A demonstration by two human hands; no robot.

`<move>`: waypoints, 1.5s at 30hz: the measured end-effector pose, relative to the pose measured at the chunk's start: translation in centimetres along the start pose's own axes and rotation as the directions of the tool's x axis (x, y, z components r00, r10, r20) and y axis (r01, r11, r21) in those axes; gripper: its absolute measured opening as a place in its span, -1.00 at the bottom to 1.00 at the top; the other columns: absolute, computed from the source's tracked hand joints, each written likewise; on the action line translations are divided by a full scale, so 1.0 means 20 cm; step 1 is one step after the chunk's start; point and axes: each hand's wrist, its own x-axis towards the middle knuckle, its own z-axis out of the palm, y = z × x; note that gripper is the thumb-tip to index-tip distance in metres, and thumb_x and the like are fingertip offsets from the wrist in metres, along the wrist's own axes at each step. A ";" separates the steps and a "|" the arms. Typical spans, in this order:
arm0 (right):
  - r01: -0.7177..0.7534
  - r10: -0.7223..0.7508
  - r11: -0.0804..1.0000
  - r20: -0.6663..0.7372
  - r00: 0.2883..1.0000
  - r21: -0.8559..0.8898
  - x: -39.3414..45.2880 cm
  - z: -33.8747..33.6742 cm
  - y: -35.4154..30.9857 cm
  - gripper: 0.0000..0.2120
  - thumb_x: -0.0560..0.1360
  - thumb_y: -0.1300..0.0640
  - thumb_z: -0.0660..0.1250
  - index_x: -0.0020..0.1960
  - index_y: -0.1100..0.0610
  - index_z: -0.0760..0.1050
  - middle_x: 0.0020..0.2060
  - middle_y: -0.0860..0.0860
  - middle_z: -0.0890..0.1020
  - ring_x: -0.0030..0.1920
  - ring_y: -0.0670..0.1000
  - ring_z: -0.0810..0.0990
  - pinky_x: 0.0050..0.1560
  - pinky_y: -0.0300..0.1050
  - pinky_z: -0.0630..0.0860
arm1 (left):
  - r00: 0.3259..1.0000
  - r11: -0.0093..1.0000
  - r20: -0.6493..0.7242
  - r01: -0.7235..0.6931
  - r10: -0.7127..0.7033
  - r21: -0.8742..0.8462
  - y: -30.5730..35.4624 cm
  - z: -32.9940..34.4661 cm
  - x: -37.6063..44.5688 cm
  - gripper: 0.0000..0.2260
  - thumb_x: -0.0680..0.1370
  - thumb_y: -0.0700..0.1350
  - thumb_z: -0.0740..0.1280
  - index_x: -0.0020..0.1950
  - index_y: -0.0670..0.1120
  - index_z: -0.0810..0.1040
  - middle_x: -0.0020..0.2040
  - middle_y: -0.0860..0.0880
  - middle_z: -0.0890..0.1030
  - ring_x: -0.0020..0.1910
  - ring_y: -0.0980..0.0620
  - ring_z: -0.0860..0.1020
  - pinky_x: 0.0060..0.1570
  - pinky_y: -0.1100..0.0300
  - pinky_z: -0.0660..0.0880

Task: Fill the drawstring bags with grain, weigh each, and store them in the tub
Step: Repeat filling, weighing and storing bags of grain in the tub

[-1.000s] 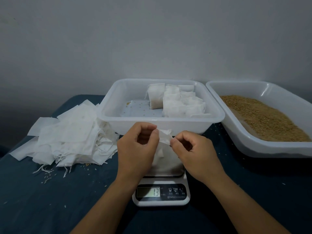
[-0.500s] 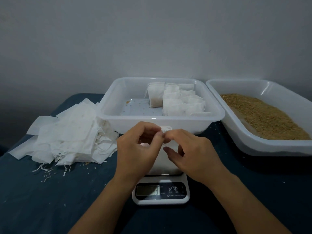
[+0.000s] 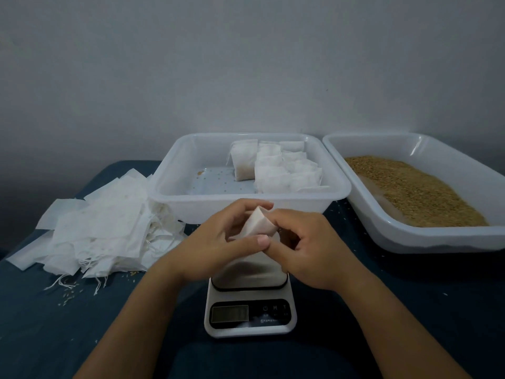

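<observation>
A filled bag (image 3: pixel 258 225) is held above the scale (image 3: pixel 250 310) by its folded top, pinched between the curled fingers of the left hand (image 3: pixel 218 242) and the right hand (image 3: pixel 308 250). More filled bags (image 3: pixel 278 170) are packed into the tub (image 3: pixel 246 201) behind; grain (image 3: pixel 410 187) lies in the tray (image 3: pixel 437 236) beside it.

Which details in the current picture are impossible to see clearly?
- Scale reading: head view, display too dim and blurred.
- Bag drawstring: covered by the left hand and right hand.
- Grain tray: right end cut by the frame edge.
</observation>
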 end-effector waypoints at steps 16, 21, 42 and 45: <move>-0.067 0.103 0.987 0.251 0.963 -0.147 0.02 -0.30 -0.07 -0.78 0.62 -0.23 0.26 0.05 -0.16 0.61 -0.28 -0.16 0.60 -0.33 -0.01 0.59 -0.33 -0.23 0.47 | 0.936 0.979 0.350 0.099 -0.031 -0.177 0.00 0.08 0.15 -0.87 0.57 -0.22 0.40 -0.01 0.02 0.61 -0.14 0.01 0.48 -0.17 0.10 0.46 -0.11 0.21 0.47; 0.006 0.055 0.978 0.283 0.957 -0.208 0.04 -0.31 -0.10 -0.81 0.65 -0.19 0.27 -0.14 -0.29 0.53 -0.24 -0.18 0.56 -0.18 0.00 0.56 -0.17 -0.26 0.41 | 0.945 0.961 0.321 0.142 -0.061 -0.237 -0.01 0.11 0.14 -0.83 0.52 -0.21 0.38 -0.02 0.06 0.65 -0.17 0.07 0.51 -0.17 0.12 0.50 -0.08 0.17 0.52; -0.707 0.793 0.213 -0.303 0.528 -0.674 0.04 -0.78 0.53 -0.70 0.65 0.04 0.32 0.35 0.11 0.56 0.17 0.09 0.66 0.07 0.13 0.63 0.17 0.07 0.59 | 0.983 0.991 -0.182 0.032 -0.008 0.133 -0.11 0.20 0.14 -0.59 0.42 0.24 0.46 0.20 0.15 0.54 0.00 0.07 0.65 -0.01 0.06 0.63 0.04 0.10 0.57; -0.692 0.806 0.154 -0.315 0.500 -0.705 0.05 -0.76 0.55 -0.80 0.65 0.02 0.27 0.06 0.14 0.58 -0.03 0.11 0.68 -0.03 0.14 0.63 0.11 0.07 0.61 | 0.980 0.995 -0.197 0.040 -0.021 0.094 -0.09 0.21 0.13 -0.52 0.38 0.38 0.40 0.23 0.24 0.53 0.12 0.36 0.63 0.12 0.34 0.59 -0.01 0.46 0.45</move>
